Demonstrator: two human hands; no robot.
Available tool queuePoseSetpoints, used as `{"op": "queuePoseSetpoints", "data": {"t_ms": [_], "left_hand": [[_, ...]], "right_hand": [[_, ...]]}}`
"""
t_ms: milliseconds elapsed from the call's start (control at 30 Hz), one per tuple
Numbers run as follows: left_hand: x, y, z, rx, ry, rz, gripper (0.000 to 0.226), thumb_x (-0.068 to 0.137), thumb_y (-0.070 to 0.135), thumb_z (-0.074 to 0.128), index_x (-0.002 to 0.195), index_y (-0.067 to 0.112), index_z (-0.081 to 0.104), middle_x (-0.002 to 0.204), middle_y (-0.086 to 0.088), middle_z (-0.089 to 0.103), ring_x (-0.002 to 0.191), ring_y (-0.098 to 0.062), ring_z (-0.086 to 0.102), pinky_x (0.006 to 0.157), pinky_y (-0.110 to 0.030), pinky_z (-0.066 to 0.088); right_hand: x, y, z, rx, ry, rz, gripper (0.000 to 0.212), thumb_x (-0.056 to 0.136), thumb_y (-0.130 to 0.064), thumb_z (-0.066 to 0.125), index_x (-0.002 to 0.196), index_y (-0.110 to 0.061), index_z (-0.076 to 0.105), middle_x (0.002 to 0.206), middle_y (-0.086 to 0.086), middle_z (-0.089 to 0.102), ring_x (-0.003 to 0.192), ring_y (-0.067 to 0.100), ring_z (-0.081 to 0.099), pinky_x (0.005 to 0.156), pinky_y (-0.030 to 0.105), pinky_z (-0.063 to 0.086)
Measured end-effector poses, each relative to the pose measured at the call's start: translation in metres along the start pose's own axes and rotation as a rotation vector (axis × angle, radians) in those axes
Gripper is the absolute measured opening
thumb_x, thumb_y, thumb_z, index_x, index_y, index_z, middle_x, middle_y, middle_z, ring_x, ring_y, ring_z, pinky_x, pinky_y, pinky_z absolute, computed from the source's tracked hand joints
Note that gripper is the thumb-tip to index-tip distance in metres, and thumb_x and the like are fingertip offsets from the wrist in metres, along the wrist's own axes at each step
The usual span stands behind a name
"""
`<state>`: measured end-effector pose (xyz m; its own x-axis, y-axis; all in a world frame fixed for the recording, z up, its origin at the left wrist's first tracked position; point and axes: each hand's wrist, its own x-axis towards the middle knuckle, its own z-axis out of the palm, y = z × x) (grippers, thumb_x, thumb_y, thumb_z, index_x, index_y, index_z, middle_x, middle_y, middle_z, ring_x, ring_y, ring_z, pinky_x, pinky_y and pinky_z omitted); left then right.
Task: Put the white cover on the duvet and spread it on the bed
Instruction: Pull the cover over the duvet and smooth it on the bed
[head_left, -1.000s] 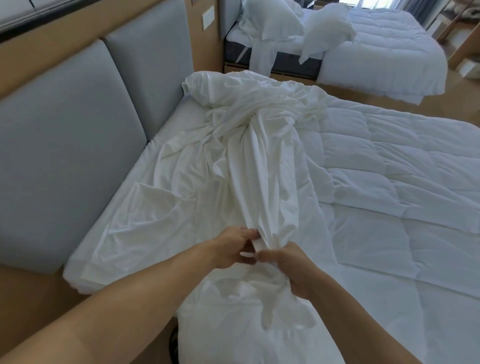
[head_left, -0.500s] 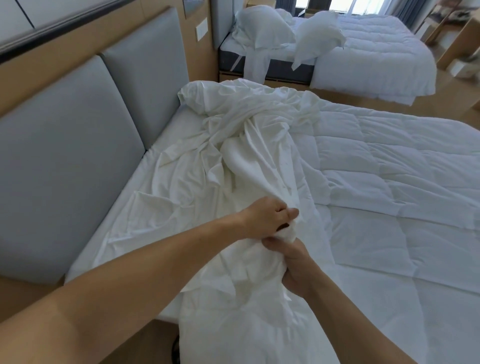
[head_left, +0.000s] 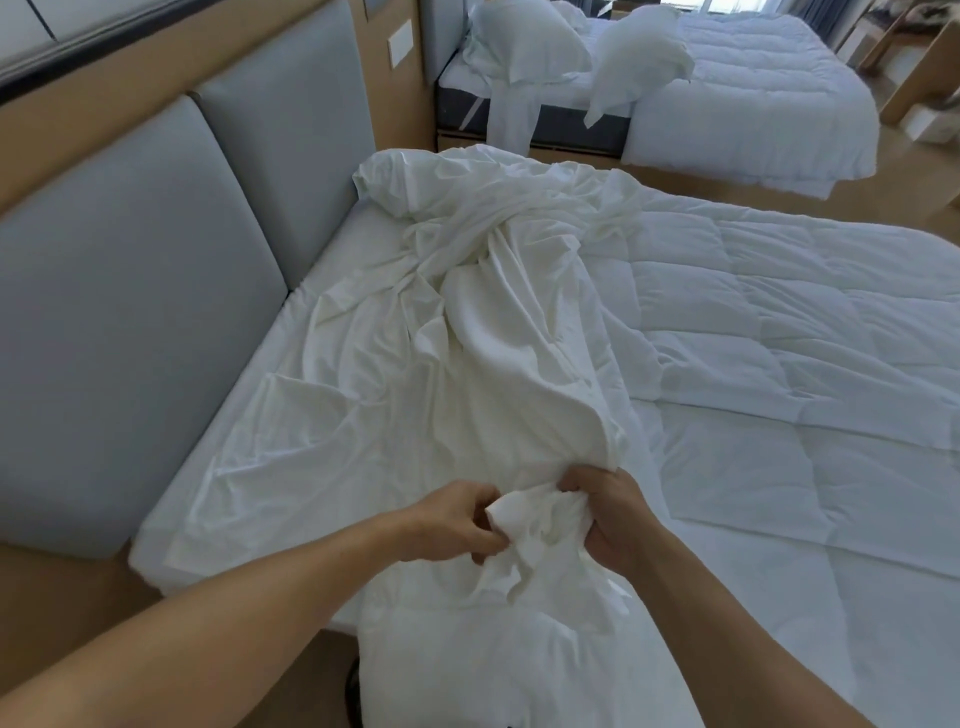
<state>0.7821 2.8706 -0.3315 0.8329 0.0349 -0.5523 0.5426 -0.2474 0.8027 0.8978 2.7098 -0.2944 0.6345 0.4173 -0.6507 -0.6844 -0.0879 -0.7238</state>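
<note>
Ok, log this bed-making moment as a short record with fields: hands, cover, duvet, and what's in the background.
left hand: gripping a bunched part of the white cover
right hand: gripping the same bunch
cover: crumpled, lying over the headboard side of the bed, trailing off the near edge
duvet: quilted, spread flat, not yet covered
headboard: grey padded panels
background: second bed with pillows

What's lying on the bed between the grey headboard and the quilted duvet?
In the head view, the crumpled white cover lies between the grey headboard and the quilted duvet, with both hands gripping its near end.
</note>
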Motion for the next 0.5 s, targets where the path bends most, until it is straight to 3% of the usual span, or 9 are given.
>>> {"op": "queuePoseSetpoints", "data": {"t_ms": [67, 133, 233, 300, 333, 400, 433, 500], "left_hand": [[-0.007, -0.002, 0.008, 0.126, -0.007, 0.041, 0.01, 0.08, 0.003, 0.064, 0.088, 0.01, 0.064, 0.068, 0.008, 0.058, 0.062, -0.005, 0.056, 0.061, -0.025, 0.051], [-0.013, -0.001, 0.011, 0.256, 0.041, 0.12, 0.004, 0.079, 0.011, 0.063, 0.076, 0.014, 0.063, 0.06, 0.015, 0.05, 0.058, -0.004, 0.049, 0.059, -0.022, 0.043], [-0.022, 0.005, 0.015, 0.484, 0.202, 0.409, 0.013, 0.069, 0.02, 0.056, 0.059, 0.016, 0.05, 0.068, 0.014, 0.043, 0.072, -0.01, 0.042, 0.068, -0.022, 0.04], [-0.03, 0.019, 0.026, 0.564, 0.112, 0.538, 0.021, 0.066, 0.011, 0.055, 0.057, 0.02, 0.039, 0.07, 0.009, 0.042, 0.071, -0.01, 0.039, 0.065, -0.02, 0.036], [-0.034, 0.024, 0.032, 0.562, 0.033, 0.537, 0.023, 0.067, 0.007, 0.057, 0.058, 0.018, 0.039, 0.071, 0.003, 0.045, 0.069, -0.01, 0.039, 0.063, -0.021, 0.036], [-0.041, 0.032, 0.029, 0.327, -0.12, 0.333, 0.01, 0.072, 0.007, 0.06, 0.069, 0.015, 0.056, 0.079, -0.006, 0.058, 0.069, -0.009, 0.048, 0.064, -0.022, 0.04], [-0.039, 0.034, 0.021, 0.152, -0.117, 0.233, 0.008, 0.075, 0.012, 0.061, 0.081, 0.016, 0.065, 0.087, -0.005, 0.064, 0.074, -0.008, 0.054, 0.069, -0.023, 0.044], [-0.028, 0.031, 0.004, -0.112, 0.069, 0.047, 0.03, 0.085, 0.029, 0.061, 0.112, 0.017, 0.066, 0.108, -0.002, 0.068, 0.092, -0.012, 0.06, 0.079, -0.029, 0.048]], "right_hand": [[0.002, 0.001, 0.0, -0.015, -0.008, -0.001, 0.026, 0.08, 0.016, 0.049, 0.101, 0.006, 0.06, 0.093, 0.019, 0.063, 0.083, 0.036, 0.064, 0.072, 0.043, 0.056], [0.001, 0.002, 0.0, -0.046, -0.038, -0.016, 0.026, 0.08, 0.017, 0.047, 0.098, 0.005, 0.061, 0.087, 0.016, 0.062, 0.078, 0.033, 0.064, 0.066, 0.04, 0.055], [-0.006, 0.002, -0.002, -0.075, -0.122, -0.006, 0.029, 0.079, 0.019, 0.043, 0.097, 0.006, 0.061, 0.081, 0.016, 0.063, 0.074, 0.032, 0.065, 0.062, 0.038, 0.055], [-0.011, 0.0, -0.004, -0.151, -0.16, 0.029, 0.03, 0.077, 0.02, 0.043, 0.098, 0.006, 0.061, 0.082, 0.017, 0.063, 0.073, 0.033, 0.066, 0.059, 0.036, 0.055], [-0.013, -0.001, -0.005, -0.195, -0.166, 0.038, 0.031, 0.076, 0.02, 0.044, 0.099, 0.007, 0.061, 0.085, 0.018, 0.063, 0.076, 0.035, 0.067, 0.061, 0.038, 0.056], [-0.017, -0.003, -0.008, -0.233, -0.15, 0.013, 0.035, 0.076, 0.02, 0.044, 0.106, 0.009, 0.06, 0.097, 0.023, 0.064, 0.087, 0.042, 0.067, 0.071, 0.045, 0.058], [-0.019, -0.004, -0.009, -0.227, -0.128, -0.004, 0.038, 0.076, 0.019, 0.043, 0.109, 0.009, 0.059, 0.102, 0.025, 0.063, 0.093, 0.044, 0.066, 0.076, 0.049, 0.058], [-0.021, -0.004, -0.011, -0.22, -0.098, -0.028, 0.04, 0.077, 0.019, 0.041, 0.112, 0.006, 0.058, 0.108, 0.026, 0.063, 0.099, 0.046, 0.064, 0.082, 0.053, 0.056]]}}
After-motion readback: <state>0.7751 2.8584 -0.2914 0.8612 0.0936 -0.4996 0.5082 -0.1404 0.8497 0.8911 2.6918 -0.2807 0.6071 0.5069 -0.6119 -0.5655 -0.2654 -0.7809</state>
